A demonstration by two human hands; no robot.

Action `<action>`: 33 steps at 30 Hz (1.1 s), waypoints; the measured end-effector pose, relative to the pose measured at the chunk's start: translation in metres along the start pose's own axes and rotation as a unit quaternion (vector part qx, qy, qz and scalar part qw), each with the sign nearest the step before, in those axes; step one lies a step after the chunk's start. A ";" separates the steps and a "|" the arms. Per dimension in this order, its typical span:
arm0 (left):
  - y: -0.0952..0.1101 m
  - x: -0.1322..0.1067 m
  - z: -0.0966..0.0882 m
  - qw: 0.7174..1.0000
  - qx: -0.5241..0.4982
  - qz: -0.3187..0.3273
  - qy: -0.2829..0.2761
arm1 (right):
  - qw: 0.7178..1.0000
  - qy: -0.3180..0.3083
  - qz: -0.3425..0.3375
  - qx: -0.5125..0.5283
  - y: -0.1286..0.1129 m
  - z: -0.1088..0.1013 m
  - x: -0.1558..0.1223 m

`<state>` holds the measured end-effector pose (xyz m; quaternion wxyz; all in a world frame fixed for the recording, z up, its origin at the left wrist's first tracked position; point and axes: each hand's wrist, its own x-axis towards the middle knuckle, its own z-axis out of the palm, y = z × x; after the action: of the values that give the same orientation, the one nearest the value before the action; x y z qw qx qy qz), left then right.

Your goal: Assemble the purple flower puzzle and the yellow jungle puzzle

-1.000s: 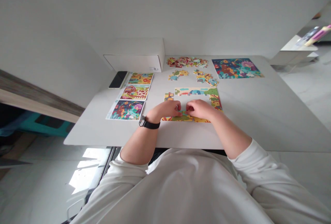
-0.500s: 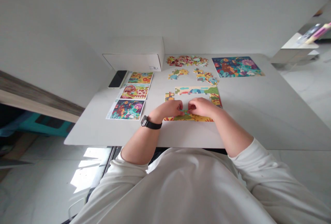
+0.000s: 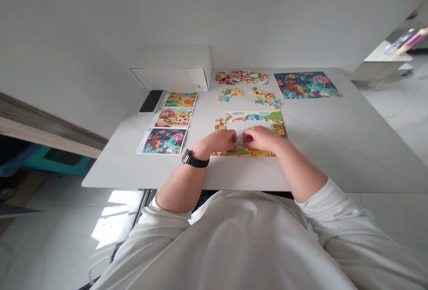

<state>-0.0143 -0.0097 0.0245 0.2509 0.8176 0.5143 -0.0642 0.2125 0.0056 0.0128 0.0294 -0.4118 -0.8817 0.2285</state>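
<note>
Remaining unmoved | left hand, right hand kept at puzzle border | centre unfilled | grip: curled nearly closed, contents cannot be told

White box by the grey wall, small label low on its front. Phone lying just before it, screen dark. Far left, wood-toned beam; teal object below. Sunlit patches on pale floor. Far right, pink-and-yellow item (blurred, unidentified) on a ledge.
</note>
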 end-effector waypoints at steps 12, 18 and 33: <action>0.001 0.001 0.002 1.000 -0.023 -0.020 0.000 | 1.000 0.001 0.006 -0.025 0.007 -0.005 -0.001; 0.000 0.002 0.005 0.999 -0.032 -0.029 0.016 | 0.999 -0.011 0.035 -0.023 0.010 -0.008 -0.002; -0.001 0.001 0.006 1.000 -0.013 -0.017 0.018 | 0.997 -0.021 0.068 -0.027 0.002 -0.009 -0.002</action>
<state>-0.0136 -0.0110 0.0184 0.2511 0.8062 0.5336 -0.0474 0.2179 0.0084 0.0197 -0.0160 -0.4666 -0.8578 0.2151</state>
